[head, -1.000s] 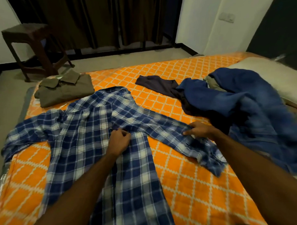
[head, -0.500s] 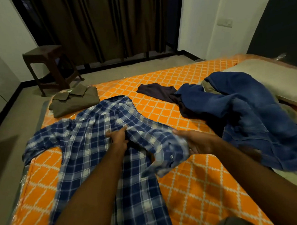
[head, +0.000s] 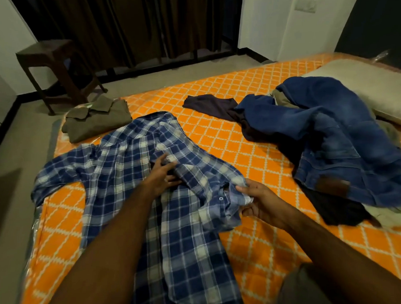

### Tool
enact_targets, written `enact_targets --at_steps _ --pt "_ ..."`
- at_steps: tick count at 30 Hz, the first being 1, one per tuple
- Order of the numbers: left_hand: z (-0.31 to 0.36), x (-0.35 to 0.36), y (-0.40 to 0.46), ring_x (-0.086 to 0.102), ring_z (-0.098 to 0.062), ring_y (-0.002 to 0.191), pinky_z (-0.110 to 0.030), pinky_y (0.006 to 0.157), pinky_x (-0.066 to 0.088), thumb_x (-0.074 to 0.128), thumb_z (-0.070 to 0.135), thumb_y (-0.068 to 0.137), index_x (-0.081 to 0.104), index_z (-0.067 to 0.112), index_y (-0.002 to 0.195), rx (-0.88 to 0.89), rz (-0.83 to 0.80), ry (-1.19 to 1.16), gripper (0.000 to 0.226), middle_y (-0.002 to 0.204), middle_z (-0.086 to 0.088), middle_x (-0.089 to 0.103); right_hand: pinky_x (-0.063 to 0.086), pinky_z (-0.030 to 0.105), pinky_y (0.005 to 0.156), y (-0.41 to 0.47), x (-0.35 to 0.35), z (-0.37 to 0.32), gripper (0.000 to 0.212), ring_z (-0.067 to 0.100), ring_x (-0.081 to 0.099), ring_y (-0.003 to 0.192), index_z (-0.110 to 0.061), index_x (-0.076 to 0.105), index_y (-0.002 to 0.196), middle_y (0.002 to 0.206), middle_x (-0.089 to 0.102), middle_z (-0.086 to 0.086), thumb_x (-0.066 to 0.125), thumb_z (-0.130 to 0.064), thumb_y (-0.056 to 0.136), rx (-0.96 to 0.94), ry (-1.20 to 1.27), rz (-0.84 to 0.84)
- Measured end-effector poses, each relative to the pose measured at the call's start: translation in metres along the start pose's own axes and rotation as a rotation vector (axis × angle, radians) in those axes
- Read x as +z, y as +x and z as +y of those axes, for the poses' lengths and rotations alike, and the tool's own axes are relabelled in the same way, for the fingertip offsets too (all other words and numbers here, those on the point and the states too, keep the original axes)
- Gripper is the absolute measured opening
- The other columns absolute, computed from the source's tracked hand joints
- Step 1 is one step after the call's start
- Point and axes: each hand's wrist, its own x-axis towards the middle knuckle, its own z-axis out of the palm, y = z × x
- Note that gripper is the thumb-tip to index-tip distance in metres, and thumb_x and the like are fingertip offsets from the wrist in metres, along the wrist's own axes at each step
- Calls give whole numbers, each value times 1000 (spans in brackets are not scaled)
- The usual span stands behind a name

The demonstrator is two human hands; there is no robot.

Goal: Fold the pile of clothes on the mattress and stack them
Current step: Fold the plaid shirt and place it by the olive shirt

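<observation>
Folding the plaid shirt's sleeve inward

Shirt [head: 131,177] lies mid-frame on the mattress [head: 251,135], long axis toward the viewer. Left hand [head: 161,178], fingers loosely spread, pins its centre; right hand [head: 259,202] pinches the cuff [head: 231,196] just right, nearer the fold.

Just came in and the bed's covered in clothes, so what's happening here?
A person is folding laundry on the orange mattress. The blue plaid shirt lies spread out in front of them; the left hand pins its middle while the right hand holds the cuff end of one sleeve, brought in toward the body of the shirt. The other sleeve lies stretched out. One olive shirt already sits folded at the far corner. A heap with blue jeans waits unfolded, beside a pillow.
</observation>
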Motion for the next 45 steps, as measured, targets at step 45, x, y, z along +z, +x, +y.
enact_targets --at_steps 45 --pt "-79 -18 -139 65 -23 96 -40 65 61 73 25 91 22 34 151 51 -170 690 80 141 0 37 61 33 83 -67 70 83 51 24 70 110 -10 59 133 120 72 7 78 -7 86 347 -444 55"
